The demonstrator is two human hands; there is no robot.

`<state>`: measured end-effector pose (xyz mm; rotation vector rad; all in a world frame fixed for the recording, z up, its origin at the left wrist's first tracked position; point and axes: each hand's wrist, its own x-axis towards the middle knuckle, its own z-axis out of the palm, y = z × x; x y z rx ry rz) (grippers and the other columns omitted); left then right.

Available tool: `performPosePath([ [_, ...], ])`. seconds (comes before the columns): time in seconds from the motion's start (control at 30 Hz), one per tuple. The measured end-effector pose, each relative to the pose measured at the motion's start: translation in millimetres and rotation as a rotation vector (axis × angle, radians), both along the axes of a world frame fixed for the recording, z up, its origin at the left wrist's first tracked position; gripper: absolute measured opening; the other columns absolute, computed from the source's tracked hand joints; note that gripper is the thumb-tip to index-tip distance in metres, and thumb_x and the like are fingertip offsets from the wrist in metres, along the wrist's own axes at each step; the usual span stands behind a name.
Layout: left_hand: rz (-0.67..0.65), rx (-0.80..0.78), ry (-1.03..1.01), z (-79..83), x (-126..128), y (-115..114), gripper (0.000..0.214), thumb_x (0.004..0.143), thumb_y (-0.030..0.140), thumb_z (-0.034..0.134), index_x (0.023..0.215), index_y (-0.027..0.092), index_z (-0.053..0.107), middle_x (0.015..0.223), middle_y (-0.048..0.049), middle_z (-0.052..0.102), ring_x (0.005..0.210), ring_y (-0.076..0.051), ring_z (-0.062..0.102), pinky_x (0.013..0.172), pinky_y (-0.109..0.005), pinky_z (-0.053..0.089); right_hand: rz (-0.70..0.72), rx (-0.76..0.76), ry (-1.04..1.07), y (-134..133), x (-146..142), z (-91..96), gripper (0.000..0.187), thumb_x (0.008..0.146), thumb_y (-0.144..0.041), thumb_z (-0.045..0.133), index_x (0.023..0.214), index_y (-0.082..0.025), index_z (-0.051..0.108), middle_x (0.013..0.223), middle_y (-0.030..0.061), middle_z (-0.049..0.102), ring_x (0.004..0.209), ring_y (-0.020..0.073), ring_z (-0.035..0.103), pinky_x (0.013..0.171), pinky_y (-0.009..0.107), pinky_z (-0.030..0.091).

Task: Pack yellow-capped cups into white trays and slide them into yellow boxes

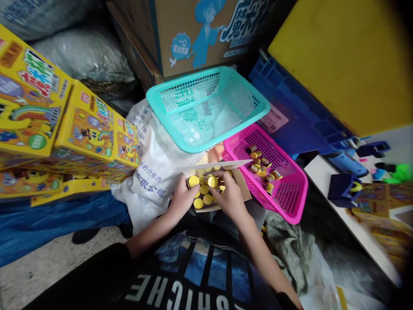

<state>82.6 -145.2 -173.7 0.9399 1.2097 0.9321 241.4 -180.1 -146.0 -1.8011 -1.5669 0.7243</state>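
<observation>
Smooth, shiny round yellow lids (198,203) catch the light in a matt brown-and-white open paperboard carton (241,185)! Behind it, a glossy turquoise perforated plastic basket (193,147); alongside, a smooth hot-pink plastic basket (302,196). Left, a creased white plastic-looking sack (145,165), and crinkled blue plastic-looking sheeting (64,221) with a sheen!

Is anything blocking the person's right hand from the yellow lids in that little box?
Nothing visible: the right hand reaches into the open box to a yellow lid; the raised flap stands beyond.
</observation>
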Motion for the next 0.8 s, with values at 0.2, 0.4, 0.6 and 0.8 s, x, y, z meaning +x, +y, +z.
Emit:
performPosePath([
  [0.2,-0.022,0.046,0.010,-5.3,-2.2,0.4,0.041,0.068,0.016,0.061,0.108,0.023,0.058,0.106,-0.0038,0.070,0.105,-0.025,0.068,0.095,-0.041,0.054,0.076,0.017,-0.048,6.2,-14.1,-13.1,0.042,0.079,-0.009,0.068,0.119,-0.020,0.058,0.116,0.0131,0.068,0.105,0.0271,0.067,0.090,0.045,0.059],
  [0.4,0.003,0.075,0.082,-10.1,-0.9,-4.7,0.032,0.075,0.020,0.066,0.106,0.022,0.060,0.110,-0.0073,0.070,0.111,-0.028,0.066,0.102,-0.047,0.051,0.032,0.053,-0.163,5.2,-20.4,-17.4,0.029,0.083,-0.012,0.068,0.109,-0.021,0.060,0.102,0.0101,0.071,0.093,0.0267,0.069,0.080,0.042,0.060],
  [0.6,-0.010,0.076,0.012,-6.6,0.1,-9.8,0.040,0.077,0.017,0.063,0.116,0.022,0.062,0.123,-0.0086,0.068,0.119,-0.026,0.063,0.107,-0.045,0.048,0.211,0.435,-0.331,-14.3,-8.7,-5.1,0.030,0.089,-0.005,0.057,0.112,-0.024,0.058,0.109,0.0095,0.069,0.101,0.0243,0.067,0.085,0.040,0.058],
  [0.8,-0.019,0.028,0.019,-10.5,-0.6,-6.7,0.043,0.078,0.019,0.064,0.120,0.022,0.061,0.125,-0.0086,0.068,0.117,-0.025,0.065,0.105,-0.045,0.050,0.240,0.405,-0.419,-20.4,2.8,-3.6,0.026,0.091,-0.007,0.058,0.109,-0.025,0.059,0.107,0.0097,0.069,0.093,0.0251,0.065,0.081,0.043,0.055],
])
